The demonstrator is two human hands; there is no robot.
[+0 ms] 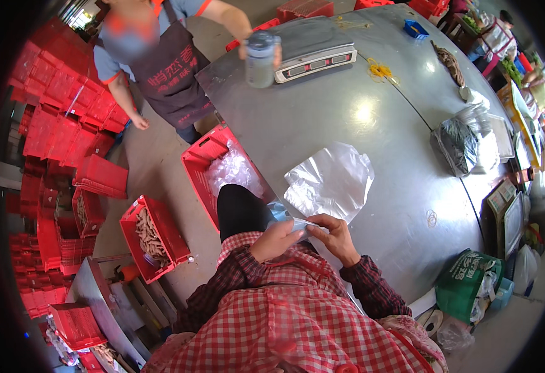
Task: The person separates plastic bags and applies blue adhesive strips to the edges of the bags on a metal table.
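Observation:
Close to my body, my left hand grips a light blue flexible sheet; whether it is paper or plastic I cannot tell. My right hand pinches the sheet's right edge between thumb and fingers. Just beyond my fingers, a stack of thin clear plastic bags lies flat on the metal table. My dark-clad knee rises left of the sheet. Beside it stands a red plastic crate with crumpled clear plastic bags inside.
Across the table, a person in an apron holds a lidded plastic bottle beside a digital scale. Yellow rubber bands lie nearby. Red crates are stacked left. A black plastic bag and green bag are right.

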